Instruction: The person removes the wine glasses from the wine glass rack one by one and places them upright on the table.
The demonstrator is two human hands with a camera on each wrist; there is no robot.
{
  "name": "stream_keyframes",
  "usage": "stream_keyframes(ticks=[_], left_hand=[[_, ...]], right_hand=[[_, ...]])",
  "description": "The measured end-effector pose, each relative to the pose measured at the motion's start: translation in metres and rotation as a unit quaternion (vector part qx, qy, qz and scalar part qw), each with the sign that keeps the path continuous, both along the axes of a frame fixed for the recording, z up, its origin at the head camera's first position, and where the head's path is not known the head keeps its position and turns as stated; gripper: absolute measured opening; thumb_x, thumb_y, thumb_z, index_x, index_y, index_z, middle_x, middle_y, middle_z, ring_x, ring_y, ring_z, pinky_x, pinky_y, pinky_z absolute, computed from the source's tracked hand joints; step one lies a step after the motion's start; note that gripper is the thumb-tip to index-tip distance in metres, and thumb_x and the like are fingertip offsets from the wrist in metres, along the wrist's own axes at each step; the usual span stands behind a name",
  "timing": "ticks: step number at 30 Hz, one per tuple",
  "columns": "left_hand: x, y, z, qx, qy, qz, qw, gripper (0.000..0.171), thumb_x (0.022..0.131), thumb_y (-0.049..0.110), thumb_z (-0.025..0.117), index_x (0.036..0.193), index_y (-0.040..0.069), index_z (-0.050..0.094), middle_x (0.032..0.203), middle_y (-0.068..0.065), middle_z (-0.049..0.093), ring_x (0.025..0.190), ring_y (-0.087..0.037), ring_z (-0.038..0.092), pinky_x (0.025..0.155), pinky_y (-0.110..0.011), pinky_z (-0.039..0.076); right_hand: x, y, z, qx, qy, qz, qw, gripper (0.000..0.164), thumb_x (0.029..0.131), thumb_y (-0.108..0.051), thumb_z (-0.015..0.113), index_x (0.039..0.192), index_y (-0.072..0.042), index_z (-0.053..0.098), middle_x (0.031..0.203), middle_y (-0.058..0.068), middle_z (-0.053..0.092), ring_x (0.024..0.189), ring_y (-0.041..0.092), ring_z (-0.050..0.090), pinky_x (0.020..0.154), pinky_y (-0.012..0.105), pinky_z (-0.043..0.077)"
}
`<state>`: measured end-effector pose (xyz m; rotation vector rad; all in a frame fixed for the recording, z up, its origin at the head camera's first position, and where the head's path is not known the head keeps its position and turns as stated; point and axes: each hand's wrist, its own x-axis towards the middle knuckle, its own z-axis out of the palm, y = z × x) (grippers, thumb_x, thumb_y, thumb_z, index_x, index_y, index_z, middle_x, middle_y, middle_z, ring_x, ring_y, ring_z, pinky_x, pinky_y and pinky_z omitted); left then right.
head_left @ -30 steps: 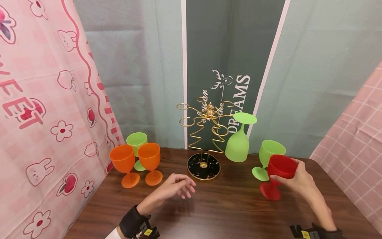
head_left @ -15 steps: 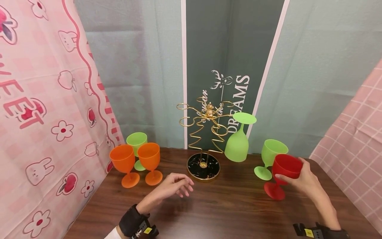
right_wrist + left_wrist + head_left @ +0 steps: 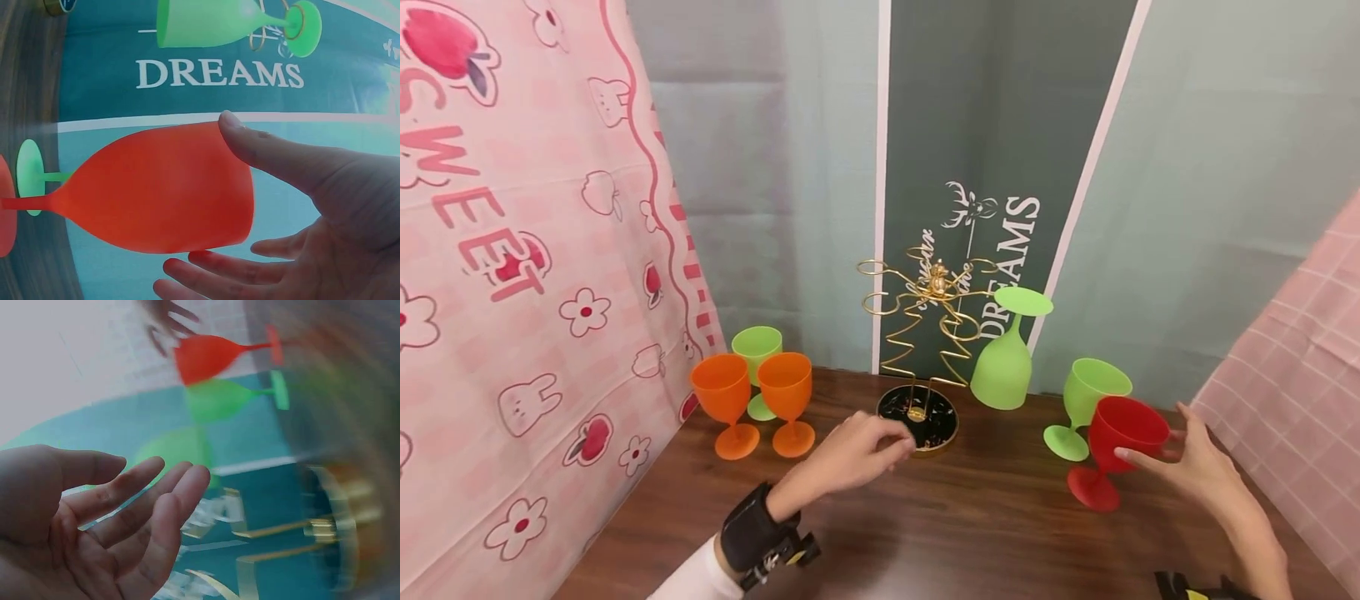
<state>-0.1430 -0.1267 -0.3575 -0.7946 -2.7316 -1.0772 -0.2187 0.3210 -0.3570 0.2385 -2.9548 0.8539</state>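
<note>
A red goblet stands upright on the table at the right, in front of a green goblet. My right hand is spread beside the red goblet. In the right wrist view the thumb lies along its rim and the fingers are loose below the bowl. My left hand hovers before the black base of a gold wire rack, fingers relaxed and holding nothing. Another green goblet hangs upside down by its foot from the rack's right side.
Two orange goblets and a green goblet stand upright at the left of the wooden table. A pink printed cloth borders the left, a grey-green curtain the back, and pink checked cloth the right.
The right hand first gripped the red goblet and shifted it slightly right; now its fingers have loosened from it. The left hand has risen towards the rack's base. The head view has turned left.
</note>
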Motion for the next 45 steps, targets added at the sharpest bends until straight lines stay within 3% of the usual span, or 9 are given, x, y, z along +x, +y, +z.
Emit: stream_keyframes(ticks=[4, 7, 10, 13, 15, 18, 24, 35, 45], left_hand=[[-0.009, 0.029, 0.055, -0.024, 0.089, -0.008, 0.9957, 0.018, 0.103, 0.021, 0.060, 0.094, 0.019, 0.076, 0.068, 0.008, 0.066, 0.054, 0.004, 0.051, 0.049, -0.017, 0.036], [-0.019, 0.056, 0.086, -0.046, 0.189, 0.012, 0.9808, 0.021, 0.103, 0.021, 0.059, 0.091, 0.019, 0.076, 0.063, 0.010, 0.060, 0.053, 0.000, 0.048, 0.047, -0.017, 0.031], [-0.033, 0.085, 0.105, -0.100, 0.303, 0.054, 0.9460, 0.022, 0.104, 0.023, 0.057, 0.089, 0.020, 0.074, 0.063, 0.009, 0.056, 0.058, -0.004, 0.051, 0.046, -0.018, 0.033], [-0.052, 0.113, 0.118, -0.179, 0.381, 0.095, 0.9019, 0.020, 0.104, 0.028, 0.056, 0.102, 0.021, 0.074, 0.086, 0.007, 0.068, 0.082, -0.008, 0.061, 0.063, -0.019, 0.048], [-0.064, 0.129, 0.124, -0.241, 0.388, 0.105, 0.8836, 0.027, 0.105, 0.034, 0.054, 0.121, 0.019, 0.070, 0.115, 0.004, 0.069, 0.109, -0.012, 0.061, 0.085, -0.022, 0.053], [-0.078, 0.147, 0.128, -0.353, 0.327, 0.099, 0.8712, 0.051, 0.106, 0.044, 0.049, 0.148, 0.015, 0.050, 0.151, -0.006, 0.053, 0.142, -0.023, 0.047, 0.114, -0.031, 0.043], [-0.089, 0.159, 0.125, -0.447, 0.183, 0.102, 0.8696, 0.063, 0.108, 0.044, 0.042, 0.161, 0.014, 0.028, 0.165, -0.014, 0.033, 0.155, -0.029, 0.029, 0.126, -0.036, 0.028], [-0.098, 0.155, 0.124, -0.441, 0.237, 0.149, 0.8527, 0.047, 0.109, 0.040, 0.042, 0.139, 0.007, 0.056, 0.134, -0.008, 0.062, 0.130, -0.020, 0.055, 0.104, -0.030, 0.047], [-0.095, 0.166, 0.123, -0.434, 0.185, 0.158, 0.8671, 0.046, 0.108, 0.040, 0.040, 0.142, 0.010, 0.046, 0.151, -0.022, 0.048, 0.147, -0.032, 0.041, 0.121, -0.034, 0.036]], right_hand=[[0.000, 0.007, -0.003, 0.004, -0.014, 0.008, 1.000, 0.124, 0.092, -0.044, 0.074, 0.152, 0.019, -0.015, 0.121, 0.045, 0.056, 0.112, 0.058, 0.056, 0.082, 0.065, 0.049], [-0.001, 0.009, -0.004, 0.000, -0.014, 0.010, 1.000, 0.124, 0.092, -0.044, 0.074, 0.152, 0.018, -0.015, 0.122, 0.045, 0.056, 0.112, 0.058, 0.056, 0.082, 0.064, 0.050], [-0.001, 0.007, -0.006, 0.001, -0.011, 0.008, 1.000, 0.123, 0.092, -0.044, 0.074, 0.152, 0.019, -0.013, 0.126, 0.047, 0.053, 0.116, 0.060, 0.054, 0.083, 0.066, 0.049], [-0.002, 0.003, -0.011, 0.002, -0.018, 0.007, 1.000, 0.123, 0.092, -0.045, 0.074, 0.151, 0.021, -0.011, 0.128, 0.048, 0.050, 0.114, 0.060, 0.054, 0.082, 0.066, 0.050], [-0.003, -0.001, -0.013, 0.004, -0.022, 0.004, 1.000, 0.122, 0.092, -0.045, 0.074, 0.150, 0.022, -0.009, 0.129, 0.049, 0.047, 0.113, 0.060, 0.054, 0.082, 0.066, 0.051], [-0.003, -0.005, -0.017, 0.000, -0.026, 0.003, 1.000, 0.121, 0.091, -0.045, 0.074, 0.150, 0.023, -0.008, 0.131, 0.050, 0.043, 0.114, 0.061, 0.053, 0.082, 0.065, 0.052], [-0.004, -0.011, -0.016, -0.005, -0.018, 0.010, 1.000, 0.119, 0.091, -0.044, 0.075, 0.151, 0.022, -0.004, 0.130, 0.050, 0.045, 0.113, 0.060, 0.055, 0.085, 0.065, 0.053], [-0.004, -0.011, -0.009, 0.000, -0.012, 0.015, 1.000, 0.116, 0.090, -0.039, 0.076, 0.150, 0.023, -0.001, 0.133, 0.050, 0.041, 0.114, 0.061, 0.051, 0.087, 0.065, 0.055], [-0.004, -0.005, -0.007, -0.003, -0.017, 0.017, 1.000, 0.116, 0.090, -0.039, 0.077, 0.151, 0.022, -0.001, 0.136, 0.048, 0.038, 0.117, 0.062, 0.047, 0.088, 0.064, 0.055]])
